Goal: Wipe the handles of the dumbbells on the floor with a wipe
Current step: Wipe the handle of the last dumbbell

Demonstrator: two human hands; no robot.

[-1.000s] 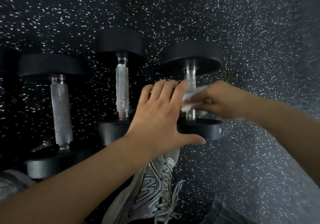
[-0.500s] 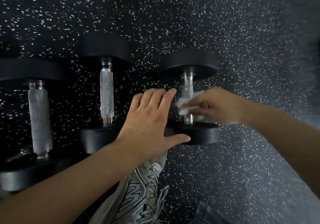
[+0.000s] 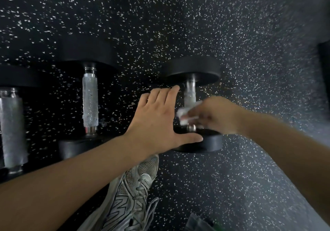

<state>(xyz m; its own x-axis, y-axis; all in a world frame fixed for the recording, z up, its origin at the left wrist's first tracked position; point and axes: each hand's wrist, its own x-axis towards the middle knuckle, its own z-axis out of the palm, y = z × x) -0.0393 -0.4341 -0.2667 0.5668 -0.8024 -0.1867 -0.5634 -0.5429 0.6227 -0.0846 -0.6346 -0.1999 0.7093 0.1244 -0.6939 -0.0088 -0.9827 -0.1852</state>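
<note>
Three black dumbbells with knurled silver handles lie side by side on the speckled floor. The right dumbbell [image 3: 193,68] has my right hand [image 3: 214,116] around the near end of its handle [image 3: 190,95], pinching a white wipe [image 3: 185,114] against the metal. My left hand [image 3: 157,123] lies flat with fingers spread, its thumb on the near weight head [image 3: 209,141] of that dumbbell. The middle dumbbell's handle [image 3: 90,102] and the left dumbbell's handle [image 3: 12,130] stand free to the left.
My grey sneaker [image 3: 130,191] rests on the floor just below the left hand. A dark object [image 3: 324,66] sits at the right edge. A bit of clear packaging [image 3: 198,223] shows at the bottom edge.
My right hand has slid the wipe down the handle toward the near weight head. The view has shifted, so the dumbbells sit further left and lower. The left hand stays on the dumbbell.
</note>
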